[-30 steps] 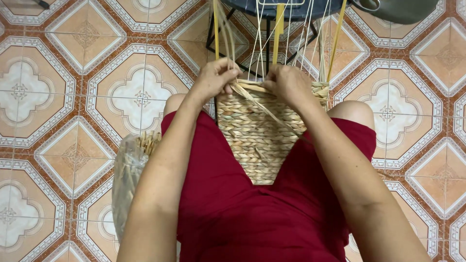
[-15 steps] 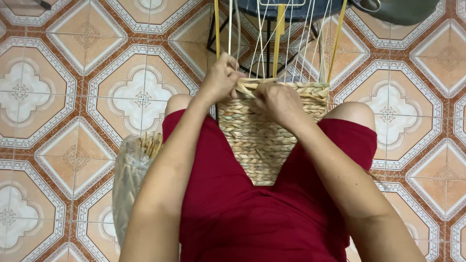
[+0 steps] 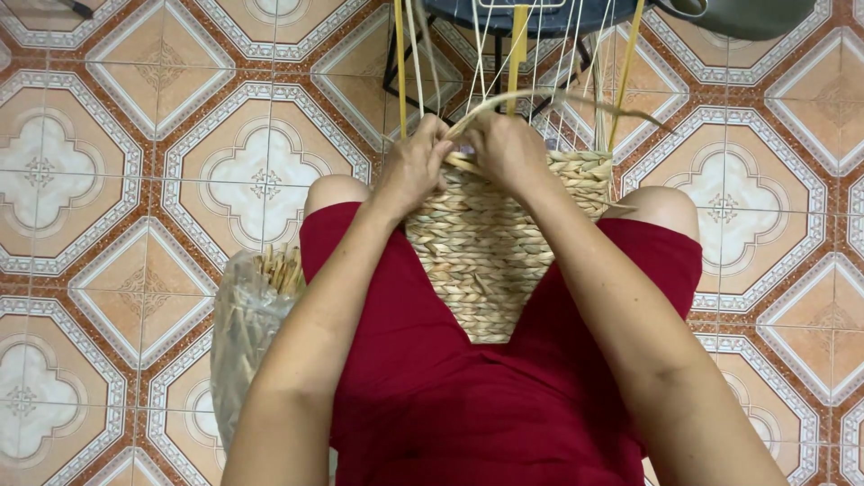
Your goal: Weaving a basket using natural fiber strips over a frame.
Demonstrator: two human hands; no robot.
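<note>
Beside a clear bag of straw pieces (image 3: 247, 315), the left hand (image 3: 416, 169) and right hand (image 3: 508, 148) pinch a pale fibre strand (image 3: 540, 97) at the rim of a tan woven basket (image 3: 490, 247) resting between red-clothed knees above patterned orange floor tiles (image 3: 135, 180).

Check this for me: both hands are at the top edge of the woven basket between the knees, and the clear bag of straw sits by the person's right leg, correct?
Not quite. In the head view the clear bag of straw sits by the person's left leg, not the right. The rest holds: left hand and right hand are both at the top edge of the woven basket between the knees.
</note>
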